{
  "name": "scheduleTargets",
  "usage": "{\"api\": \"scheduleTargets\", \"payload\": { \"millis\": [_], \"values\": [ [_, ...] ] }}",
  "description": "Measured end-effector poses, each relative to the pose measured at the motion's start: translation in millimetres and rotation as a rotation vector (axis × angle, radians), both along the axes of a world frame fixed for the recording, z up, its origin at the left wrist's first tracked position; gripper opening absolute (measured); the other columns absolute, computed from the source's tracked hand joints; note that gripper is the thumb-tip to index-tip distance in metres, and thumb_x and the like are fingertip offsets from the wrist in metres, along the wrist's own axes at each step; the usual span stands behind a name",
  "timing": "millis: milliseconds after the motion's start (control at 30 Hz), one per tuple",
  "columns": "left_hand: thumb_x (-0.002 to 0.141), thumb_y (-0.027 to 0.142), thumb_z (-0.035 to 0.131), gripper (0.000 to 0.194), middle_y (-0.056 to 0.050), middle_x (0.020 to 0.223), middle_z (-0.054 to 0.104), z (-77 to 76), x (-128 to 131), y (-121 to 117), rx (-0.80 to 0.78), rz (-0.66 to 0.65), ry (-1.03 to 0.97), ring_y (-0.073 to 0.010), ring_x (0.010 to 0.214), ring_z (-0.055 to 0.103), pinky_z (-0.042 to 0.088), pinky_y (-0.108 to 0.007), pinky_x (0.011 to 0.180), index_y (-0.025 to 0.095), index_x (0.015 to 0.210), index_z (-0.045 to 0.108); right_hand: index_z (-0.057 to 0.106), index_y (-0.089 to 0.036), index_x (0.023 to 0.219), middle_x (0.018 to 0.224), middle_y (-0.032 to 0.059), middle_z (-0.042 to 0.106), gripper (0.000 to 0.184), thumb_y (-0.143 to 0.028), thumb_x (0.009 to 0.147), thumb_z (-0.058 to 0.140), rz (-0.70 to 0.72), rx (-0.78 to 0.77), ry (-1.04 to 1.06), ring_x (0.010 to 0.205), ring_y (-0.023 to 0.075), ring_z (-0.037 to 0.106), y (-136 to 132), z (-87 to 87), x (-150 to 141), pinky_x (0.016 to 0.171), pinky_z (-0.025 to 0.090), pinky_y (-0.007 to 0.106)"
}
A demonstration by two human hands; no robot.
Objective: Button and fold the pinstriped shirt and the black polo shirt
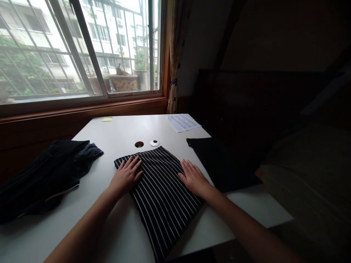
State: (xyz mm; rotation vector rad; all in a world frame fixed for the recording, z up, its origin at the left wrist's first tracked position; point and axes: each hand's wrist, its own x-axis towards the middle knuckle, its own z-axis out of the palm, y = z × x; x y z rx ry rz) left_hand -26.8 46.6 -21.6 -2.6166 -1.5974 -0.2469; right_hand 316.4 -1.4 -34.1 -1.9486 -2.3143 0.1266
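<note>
A black garment with thin white stripes (161,193) lies folded flat on the white table (123,128), its near end reaching the front edge. My left hand (127,173) rests on its far left corner, fingers spread and flat. On its right edge lies my right hand (193,177), palm down with the fingers stretched out. Neither hand grips the cloth. Whether the striped piece is a shirt or trousers cannot be made out.
Dark crumpled clothes (55,171) lie at the left. A dark folded cloth (225,164) is at the right. Printed papers (183,122), a yellow note (107,119), a cable hole (139,144) and its round metal cover (154,143) are farther back, below a barred window (82,51).
</note>
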Motion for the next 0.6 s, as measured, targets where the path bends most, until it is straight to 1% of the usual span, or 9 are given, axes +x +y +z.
{"api": "scheduleTargets", "payload": {
  "millis": [100,167,267,367,433,467,533,600],
  "values": [
    [0.101,0.056,0.035,0.061,-0.005,0.164,0.027,-2.6,-0.3,1.0,-0.011,0.013,0.001,-0.0310,0.153,0.018,0.020,-0.057,0.123,0.026,0.154,0.038,0.029,-0.013,0.158,0.164,0.0110,0.024,0.071,-0.055,0.101,0.025,-0.016,0.021,-0.007,0.153,0.0308,0.019,-1.4,6.4,-4.4,0.124,0.018,0.052],
    [0.101,0.056,0.034,0.062,-0.005,0.164,0.025,-3.1,1.2,1.1,-0.020,0.015,-0.002,-0.0311,0.153,0.017,0.019,-0.057,0.123,0.025,0.154,0.038,0.029,-0.012,0.158,0.164,0.0126,0.023,0.070,-0.052,0.101,0.029,0.013,0.074,-0.009,0.153,0.0315,0.017,1.4,14.9,-13.7,0.124,0.015,0.051],
    [0.101,0.055,0.035,0.061,-0.005,0.164,0.025,-4.7,2.3,1.5,-0.030,0.010,-0.015,-0.0312,0.154,0.015,0.017,-0.057,0.123,0.025,0.154,0.038,0.026,-0.010,0.159,0.166,0.0118,0.018,0.068,-0.046,0.102,0.031,0.163,0.161,0.024,0.154,0.0295,0.011,7.7,31.0,-39.8,0.126,0.010,0.049],
    [0.101,0.054,0.037,0.060,-0.004,0.164,0.025,-7.6,1.2,2.3,-0.025,0.010,-0.030,-0.0308,0.154,0.016,0.016,-0.057,0.123,0.027,0.155,0.038,0.025,-0.014,0.160,0.166,0.0085,0.019,0.065,-0.046,0.103,0.030,0.395,0.154,0.066,0.154,0.0265,0.012,16.1,41.1,-73.8,0.126,0.011,0.047],
    [0.101,0.054,0.038,0.061,-0.004,0.165,0.025,-9.0,-0.2,2.6,-0.015,0.006,-0.026,-0.0302,0.154,0.016,0.016,-0.056,0.123,0.027,0.155,0.037,0.024,-0.018,0.160,0.166,0.0061,0.020,0.064,-0.049,0.104,0.029,0.550,0.101,0.087,0.154,0.0242,0.015,25.3,40.4,-93.7,0.126,0.014,0.044],
    [0.101,0.053,0.038,0.061,-0.004,0.165,0.025,-9.2,-0.9,2.6,-0.010,0.003,-0.023,-0.0297,0.154,0.016,0.016,-0.056,0.123,0.026,0.155,0.036,0.024,-0.020,0.160,0.166,0.0055,0.021,0.064,-0.050,0.104,0.028,0.601,0.072,0.093,0.154,0.0234,0.016,31.5,37.8,-101.1,0.126,0.015,0.044],
    [0.101,0.053,0.037,0.062,-0.004,0.165,0.024,-8.9,-2.0,2.5,-0.008,-0.002,-0.021,-0.0289,0.154,0.017,0.016,-0.055,0.124,0.025,0.156,0.034,0.026,-0.021,0.159,0.166,0.0055,0.022,0.064,-0.052,0.104,0.027,0.637,0.022,0.093,0.153,0.0231,0.019,46.9,30.0,-109.4,0.125,0.016,0.044],
    [0.101,0.054,0.037,0.064,-0.004,0.165,0.023,-7.9,-2.8,2.5,-0.016,-0.003,-0.027,-0.0286,0.154,0.017,0.016,-0.054,0.124,0.024,0.157,0.031,0.029,-0.019,0.159,0.166,0.0063,0.022,0.066,-0.056,0.103,0.027,0.603,-0.010,0.086,0.153,0.0232,0.018,64.4,22.0,-108.8,0.125,0.014,0.044]
  ]
}}
